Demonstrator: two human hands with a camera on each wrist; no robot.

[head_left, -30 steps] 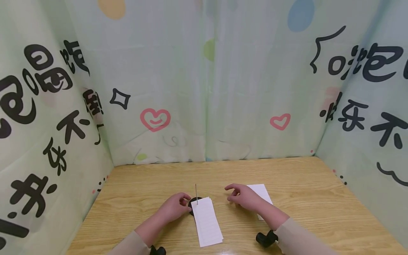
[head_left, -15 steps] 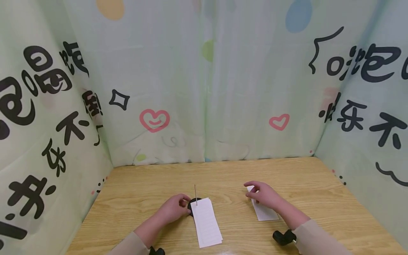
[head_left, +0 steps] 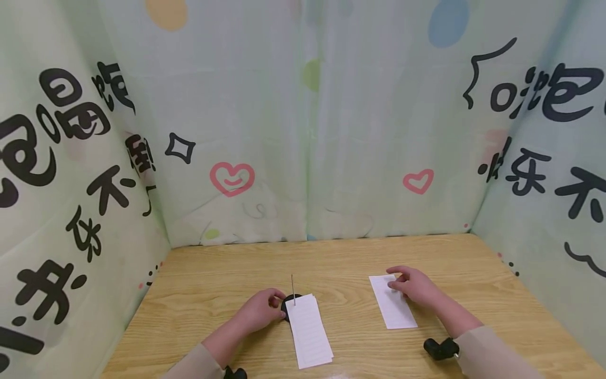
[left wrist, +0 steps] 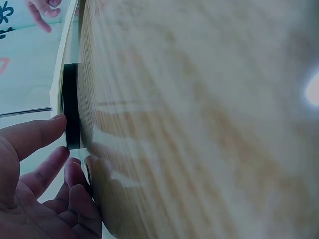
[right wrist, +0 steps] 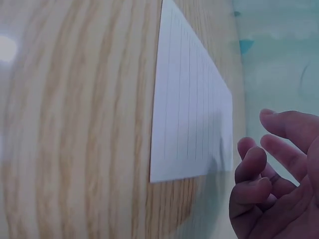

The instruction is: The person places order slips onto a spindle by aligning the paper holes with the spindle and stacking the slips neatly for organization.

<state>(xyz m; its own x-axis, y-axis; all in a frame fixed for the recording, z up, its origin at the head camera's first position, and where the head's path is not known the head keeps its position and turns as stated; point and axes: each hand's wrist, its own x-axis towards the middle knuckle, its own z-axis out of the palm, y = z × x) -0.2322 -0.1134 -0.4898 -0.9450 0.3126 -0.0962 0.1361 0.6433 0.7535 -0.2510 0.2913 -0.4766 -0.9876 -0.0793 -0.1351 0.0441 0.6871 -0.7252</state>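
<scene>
A bill spike with a round black base [head_left: 285, 309] and a thin upright metal rod [head_left: 292, 288] stands on the table. Several white lined paper slips [head_left: 310, 331] are pierced by the rod near their top edge and lie fanned slightly toward the front. My left hand [head_left: 261, 310] holds the base at its left edge, thumb and forefinger against the black rim [left wrist: 72, 107]. To the right, a single lined slip [head_left: 390, 305] lies flat on the wood. Above its far right part hovers my right hand [head_left: 416, 287], fingers loosely bent, holding nothing and apart from the paper [right wrist: 187, 114].
The wooden table [head_left: 227, 268] is bounded by printed curtains [head_left: 265, 126] at the back and both sides. Black wrist camera mounts [head_left: 440, 348] sit at both sleeves. A stretch of wood separates the spike from the single slip.
My right hand has moved right, away from the spike, to above the single slip, uncovering more of it. The left hand and the spike have stayed in place.
</scene>
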